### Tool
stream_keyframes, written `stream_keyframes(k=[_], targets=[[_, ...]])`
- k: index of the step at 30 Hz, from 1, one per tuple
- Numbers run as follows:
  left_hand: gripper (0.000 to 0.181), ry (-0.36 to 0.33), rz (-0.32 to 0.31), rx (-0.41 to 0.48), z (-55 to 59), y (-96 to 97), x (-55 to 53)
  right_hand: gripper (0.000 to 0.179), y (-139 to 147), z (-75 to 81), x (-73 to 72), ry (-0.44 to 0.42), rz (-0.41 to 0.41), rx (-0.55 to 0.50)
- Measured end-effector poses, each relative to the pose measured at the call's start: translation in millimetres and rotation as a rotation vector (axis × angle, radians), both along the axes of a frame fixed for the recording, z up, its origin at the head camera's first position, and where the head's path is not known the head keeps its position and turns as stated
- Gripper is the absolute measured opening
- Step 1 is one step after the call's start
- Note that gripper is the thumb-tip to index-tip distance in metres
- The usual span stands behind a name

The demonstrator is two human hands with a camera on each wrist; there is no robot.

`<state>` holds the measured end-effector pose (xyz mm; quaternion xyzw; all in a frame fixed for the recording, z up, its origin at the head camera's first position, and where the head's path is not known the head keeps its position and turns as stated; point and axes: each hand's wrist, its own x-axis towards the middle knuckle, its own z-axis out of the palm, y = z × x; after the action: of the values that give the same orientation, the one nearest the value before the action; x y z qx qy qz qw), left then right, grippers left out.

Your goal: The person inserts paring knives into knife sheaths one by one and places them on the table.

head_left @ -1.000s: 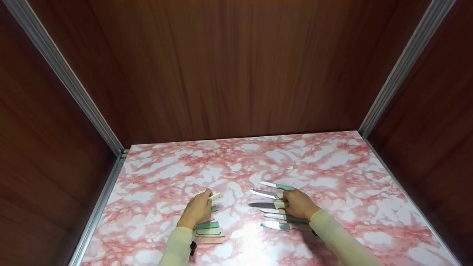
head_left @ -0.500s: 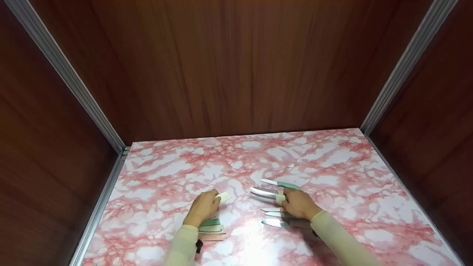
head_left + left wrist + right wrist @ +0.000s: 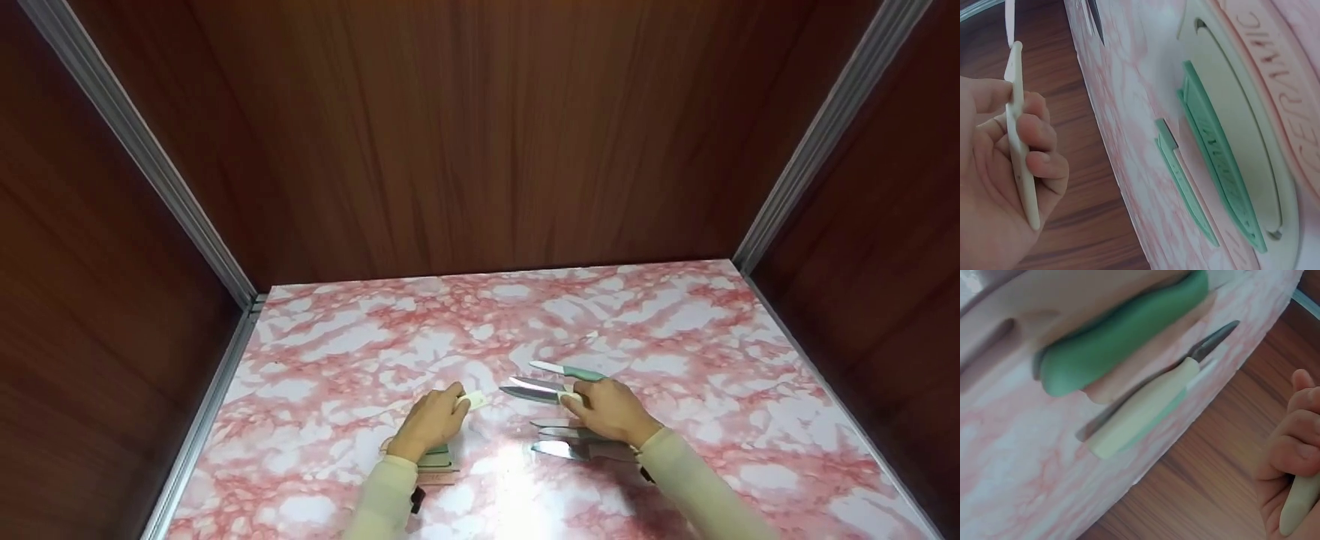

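Note:
My left hand point(image 3: 435, 420) holds a cream knife sheath point(image 3: 1019, 140), thumb on one side and fingers curled round the other. In the head view the sheath's end points right, toward the knives. My right hand point(image 3: 611, 412) grips the cream handle point(image 3: 1300, 503) of a knife, whose dark blade point(image 3: 529, 394) points left at the sheath, with a gap between them. That blade overlaps another knife's lighter blade point(image 3: 538, 383) behind it. On the table, a cream-handled knife point(image 3: 1145, 410) with a dark blade lies beside a thick green handle point(image 3: 1129, 334).
A green-handled knife point(image 3: 585, 373) lies at the back of the row. Several more knives, including a broad blade point(image 3: 556, 450), lie under and before the right hand. Below the left hand are green point(image 3: 1221, 163), cream point(image 3: 1247, 118) and pink point(image 3: 1292, 90) sheaths. Brown panels point(image 3: 480, 150) enclose the marbled table point(image 3: 337, 330).
My left hand has moved right with the cream sheath, away from the other sheaths. My right hand has taken the dark-bladed knife out of the row, its blade now farther back in view.

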<state>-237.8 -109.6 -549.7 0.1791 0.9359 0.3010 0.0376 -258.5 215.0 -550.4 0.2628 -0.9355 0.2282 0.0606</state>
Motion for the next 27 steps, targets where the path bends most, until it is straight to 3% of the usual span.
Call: stream_keyframes(k=[10,27], targets=[[0.021,0.028,-0.049,0.002,5.2,10.8,4.0,0.036,-1,7.2,1.9,0.021,0.066,0.017],[0.019,0.070,-0.051,-0.014,4.3,11.3,3.8,0.033,-1,8.9,-0.1,0.038,0.107,0.053]])
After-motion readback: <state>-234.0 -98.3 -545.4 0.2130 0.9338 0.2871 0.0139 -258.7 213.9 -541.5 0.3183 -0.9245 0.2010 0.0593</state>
